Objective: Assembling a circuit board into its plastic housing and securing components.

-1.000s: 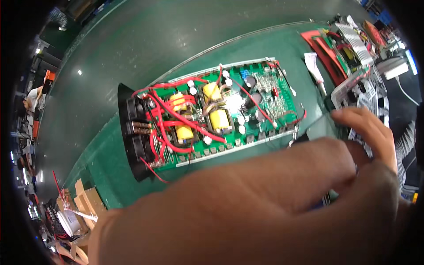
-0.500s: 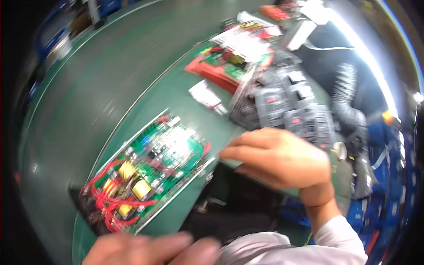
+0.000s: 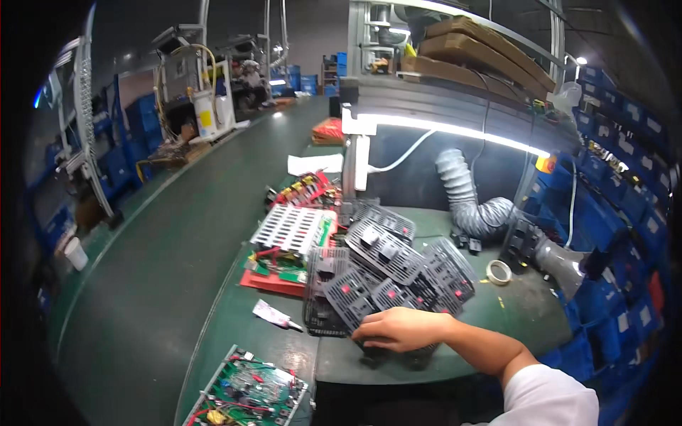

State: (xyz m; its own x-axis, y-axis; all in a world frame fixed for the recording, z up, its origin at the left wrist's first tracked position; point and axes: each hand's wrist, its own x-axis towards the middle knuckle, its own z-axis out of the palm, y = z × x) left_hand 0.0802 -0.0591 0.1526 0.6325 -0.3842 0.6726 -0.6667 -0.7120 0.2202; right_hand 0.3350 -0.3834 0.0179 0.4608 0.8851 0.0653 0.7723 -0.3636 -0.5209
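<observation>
My right hand reaches in from the lower right, at the near edge of a pile of dark grey slotted plastic panels. Its fingers are curled down and closed; a blurred dark object shows just beneath them, too smeared to name. My left hand is out of view. Left of the panels, a white tube with a narrow nozzle lies on the green bench. Nearer, at the lower edge, is a green circuit board in a metal frame, with red wires and yellow parts, partly cut off.
Behind the tube, a white slotted plate rests over boards and red sheets. At right are a tape roll and a flexible grey duct. A lamp bar crosses under a shelf holding cardboard. Blue bins line the right.
The view has tilted up, showing more of the bench and room. My right hand has moved from the black surface nearby to the panel pile. My left hand has left the picture.
</observation>
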